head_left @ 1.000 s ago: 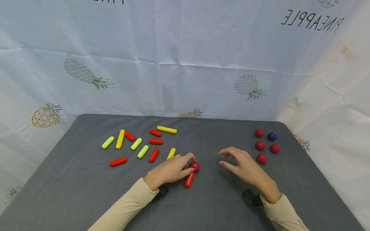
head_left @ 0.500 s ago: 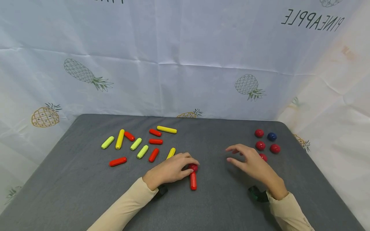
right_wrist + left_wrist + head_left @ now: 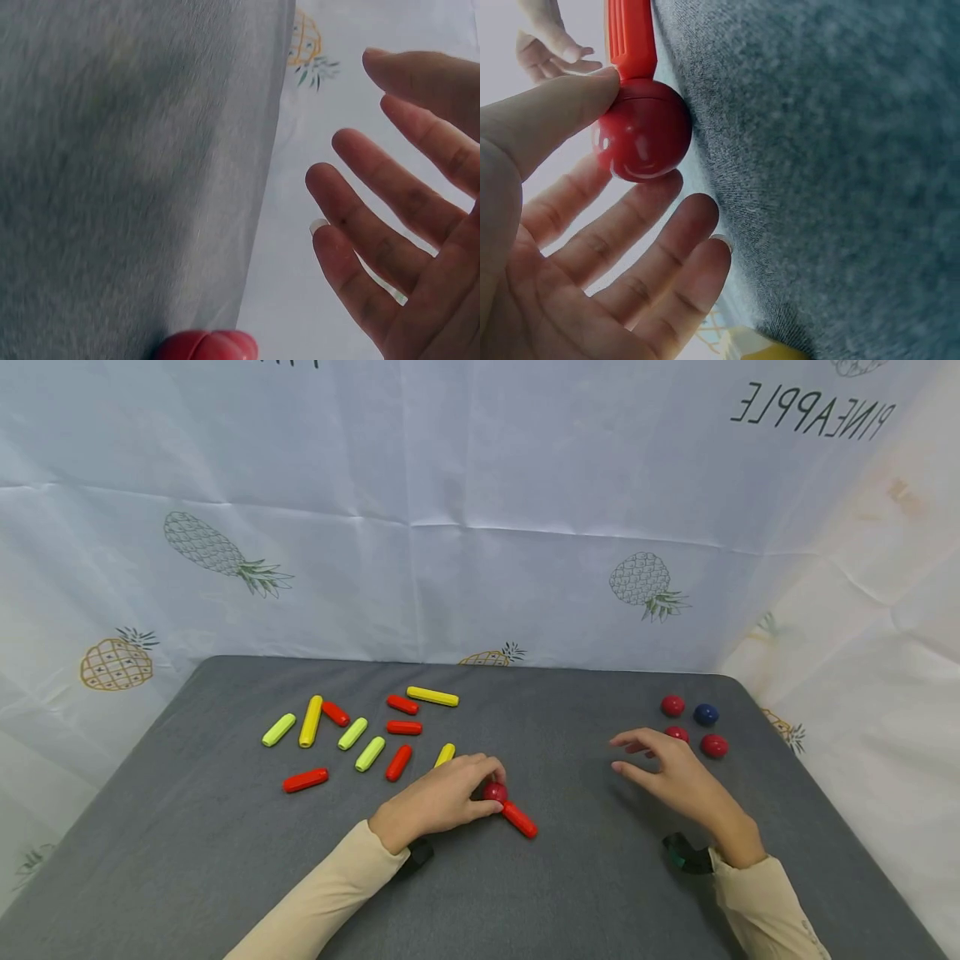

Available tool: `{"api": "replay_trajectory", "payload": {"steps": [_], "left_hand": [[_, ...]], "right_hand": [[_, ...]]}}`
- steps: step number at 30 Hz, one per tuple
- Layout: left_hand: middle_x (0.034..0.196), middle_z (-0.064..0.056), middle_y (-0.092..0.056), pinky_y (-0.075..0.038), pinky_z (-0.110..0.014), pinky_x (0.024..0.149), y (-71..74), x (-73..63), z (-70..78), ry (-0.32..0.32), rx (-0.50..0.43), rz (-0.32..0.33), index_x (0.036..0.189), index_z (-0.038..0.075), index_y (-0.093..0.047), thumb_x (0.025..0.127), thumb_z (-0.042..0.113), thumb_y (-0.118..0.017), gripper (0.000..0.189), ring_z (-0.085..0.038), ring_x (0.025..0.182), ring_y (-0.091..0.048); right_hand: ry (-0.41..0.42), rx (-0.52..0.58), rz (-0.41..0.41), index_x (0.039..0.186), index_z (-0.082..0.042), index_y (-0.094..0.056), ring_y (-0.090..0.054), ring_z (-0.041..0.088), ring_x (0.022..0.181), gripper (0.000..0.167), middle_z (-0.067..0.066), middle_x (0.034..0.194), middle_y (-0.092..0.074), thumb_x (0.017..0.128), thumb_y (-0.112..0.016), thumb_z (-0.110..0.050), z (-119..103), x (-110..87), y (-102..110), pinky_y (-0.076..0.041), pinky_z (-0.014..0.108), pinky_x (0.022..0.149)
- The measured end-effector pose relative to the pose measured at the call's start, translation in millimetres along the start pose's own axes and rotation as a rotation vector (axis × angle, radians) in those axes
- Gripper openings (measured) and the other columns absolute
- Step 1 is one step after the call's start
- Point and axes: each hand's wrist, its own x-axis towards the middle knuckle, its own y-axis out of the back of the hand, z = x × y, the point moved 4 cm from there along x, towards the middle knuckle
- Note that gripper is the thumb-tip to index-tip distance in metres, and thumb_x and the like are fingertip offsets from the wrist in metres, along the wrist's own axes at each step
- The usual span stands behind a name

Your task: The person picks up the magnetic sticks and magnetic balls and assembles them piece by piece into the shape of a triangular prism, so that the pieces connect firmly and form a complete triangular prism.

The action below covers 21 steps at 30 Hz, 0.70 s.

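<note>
My left hand point(image 3: 442, 799) pinches a glossy red ball point(image 3: 646, 135) between the thumb and the fingers, at the middle of the table. A short red ridged stick point(image 3: 521, 820) meets the ball and points to the lower right; in the left wrist view it looks joined to it. My right hand point(image 3: 684, 783) hovers over the table's right part, fingers loosely spread and holding nothing. Just beyond it are red balls point(image 3: 714, 746), one partly covered by the hand. Red shows at the bottom of the right wrist view.
Several red point(image 3: 306, 779), yellow point(image 3: 432, 697) and lime-green sticks point(image 3: 371, 754) lie scattered on the left of the grey table point(image 3: 570, 893). A dark blue ball point(image 3: 706, 715) sits among the red ones at right. Behind hangs a white pineapple-print curtain point(image 3: 420, 593).
The red stick has swung from pointing lower left to lower right, while the held ball shifted slightly left. My right hand has drifted right, now hiding one red ball.
</note>
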Motion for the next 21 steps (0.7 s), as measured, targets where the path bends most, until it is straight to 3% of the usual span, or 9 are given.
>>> {"api": "replay_trajectory", "payload": {"steps": [9, 17, 21], "left_hand": [[0.095, 0.008, -0.057, -0.045, -0.02, 0.073, -1.0, -0.1, -0.6, -0.003, 0.01, -0.03, 0.116, 0.021, -0.069, 0.092, 0.027, -0.072, 0.025, -0.009, 0.084, -0.052], [0.095, 0.008, -0.057, -0.045, -0.021, 0.073, 0.1, -0.4, -0.5, 0.004, -0.001, -0.046, 0.115, 0.021, -0.07, 0.09, 0.019, -0.074, 0.025, -0.012, 0.085, -0.053], [0.094, 0.008, -0.057, -0.046, -0.021, 0.074, 0.7, -0.8, -0.6, 0.005, -0.002, -0.037, 0.114, 0.02, -0.07, 0.09, 0.022, -0.074, 0.024, -0.011, 0.086, -0.054]], "right_hand": [[-0.019, -0.003, -0.018, 0.117, -0.005, -0.066, -0.067, 0.032, 0.102, 0.032, 0.011, 0.115, -0.069, 0.089, -0.075, -0.015, 15, -4.0, 4, -0.054, 0.053, 0.085], [-0.053, -0.027, -0.019, 0.116, -0.008, -0.067, -0.065, 0.032, 0.103, 0.031, 0.009, 0.114, -0.069, 0.088, -0.076, -0.019, 30, -10.6, 13, -0.057, 0.038, 0.077], [-0.06, -0.028, -0.013, 0.115, -0.007, -0.068, -0.064, 0.035, 0.103, 0.031, 0.01, 0.114, -0.068, 0.088, -0.077, -0.018, 35, -13.5, 19, -0.057, 0.042, 0.079]]}}
